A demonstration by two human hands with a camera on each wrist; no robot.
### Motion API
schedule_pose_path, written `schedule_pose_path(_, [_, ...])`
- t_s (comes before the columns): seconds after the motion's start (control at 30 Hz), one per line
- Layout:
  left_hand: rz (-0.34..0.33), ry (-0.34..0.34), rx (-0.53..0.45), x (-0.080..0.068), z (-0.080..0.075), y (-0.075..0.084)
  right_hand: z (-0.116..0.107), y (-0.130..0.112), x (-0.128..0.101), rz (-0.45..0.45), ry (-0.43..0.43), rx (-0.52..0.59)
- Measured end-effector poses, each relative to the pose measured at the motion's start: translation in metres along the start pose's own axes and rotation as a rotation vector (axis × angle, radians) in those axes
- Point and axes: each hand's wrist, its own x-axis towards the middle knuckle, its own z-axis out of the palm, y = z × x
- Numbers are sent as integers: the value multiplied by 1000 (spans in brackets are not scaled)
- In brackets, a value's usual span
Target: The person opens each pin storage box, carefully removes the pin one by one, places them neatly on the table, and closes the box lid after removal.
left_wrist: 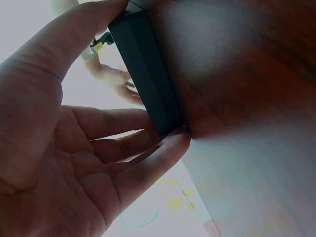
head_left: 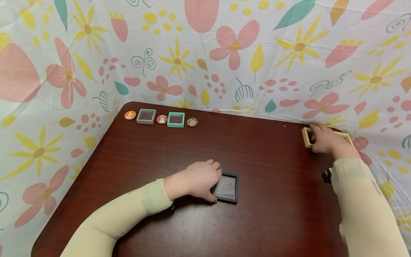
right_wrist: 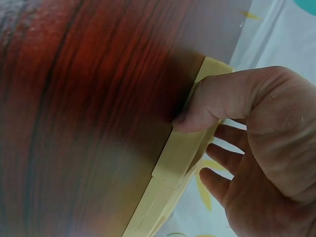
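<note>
The left hand [head_left: 196, 180] grips the black square frame [head_left: 227, 187] by its near-left edge, thumb on one side wall and fingertips [left_wrist: 173, 140] on the opposite corner, the frame lying flat on the dark wooden table [head_left: 263, 157] directly right of the palm. The right hand [head_left: 325, 139] grips the beige wooden frame [right_wrist: 173, 163] at the table's far right edge, thumb on its left wall and fingers curled over the top. Well beyond the left hand's grip, a grey frame [head_left: 146, 116] and a teal frame [head_left: 176, 119] lie in a row with three round tokens [head_left: 162, 119].
</note>
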Motion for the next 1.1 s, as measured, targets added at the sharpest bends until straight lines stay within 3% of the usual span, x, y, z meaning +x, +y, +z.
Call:
schedule_pose_path(0.47, [0,1,3,1,3,1,-2,1,8,35,-32,3])
schedule_pose_path(0.77, [55,14,33,8,6,-4,-11,-3,6,51,-57,-38])
schedule_pose_path(0.93, [12,16,-19,25,1,-26,-13,-10,2,51,-26,-29])
schedule_pose_path(1.1, [-86,33,-77,51,-6,-67,-12,-13,0,80,-21,-14])
